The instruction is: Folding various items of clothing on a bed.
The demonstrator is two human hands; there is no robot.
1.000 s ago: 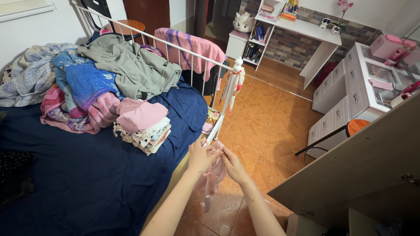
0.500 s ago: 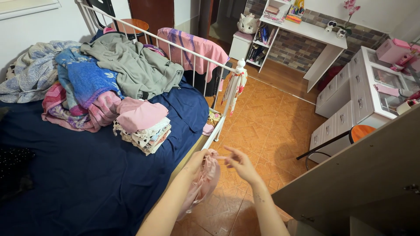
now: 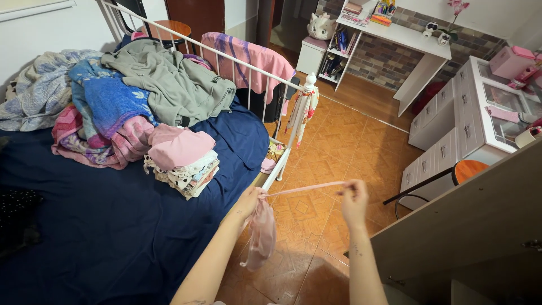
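Bedroom with an orange tiled floor point(image 3: 344, 147), where a bed with a navy sheet point(image 3: 113, 226) carries a heap of unfolded laundry point(image 3: 113, 96) and a small stack of folded clothes point(image 3: 183, 164) near its white metal rail point(image 3: 226, 59). Over the floor beside the bed, the hands are spread apart: the left hand point(image 3: 251, 200) grips a small pink garment point(image 3: 262, 234) that dangles limp, and the right hand point(image 3: 354, 197) pinches its thin strap point(image 3: 305, 188), pulled taut between them. It looks light, soft and floppy, best held by strap or hem.

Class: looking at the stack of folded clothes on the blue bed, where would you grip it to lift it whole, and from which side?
Grip the folded stack low at its two short ends, coming from the open blanket side nearest the left hand. Its layers overhang loosely, so support from underneath likely keeps them together; the heap behind blocks the far side.
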